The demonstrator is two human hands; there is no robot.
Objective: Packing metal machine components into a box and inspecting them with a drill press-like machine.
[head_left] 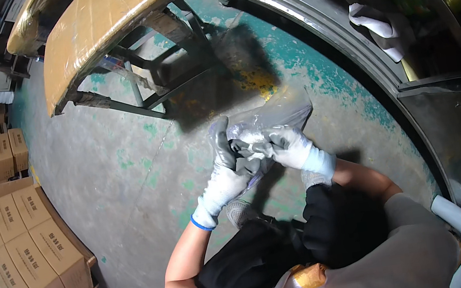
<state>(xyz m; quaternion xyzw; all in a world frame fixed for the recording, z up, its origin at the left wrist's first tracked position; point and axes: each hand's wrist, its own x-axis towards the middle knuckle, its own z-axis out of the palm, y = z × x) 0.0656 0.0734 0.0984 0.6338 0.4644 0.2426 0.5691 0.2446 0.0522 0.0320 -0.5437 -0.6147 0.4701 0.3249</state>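
Observation:
A clear plastic bag stretches out in front of me, low over the floor, just beyond my knees. Both my hands wear white knit gloves with grey coated palms. My left hand grips the near left part of the bag, its thumb pointing up and its fingers curled round the gathered plastic. With closed fingers my right hand pinches the bunched plastic just right of it. Between the two hands the plastic is crumpled and shiny. What the bag holds, if anything, I cannot make out.
A stool topped with tape-wrapped cardboard stands ahead on the worn grey-green floor. Stacked brown cartons sit on a low platform at the left. A metal-framed cabinet curves along the right, with a white paper roll in it.

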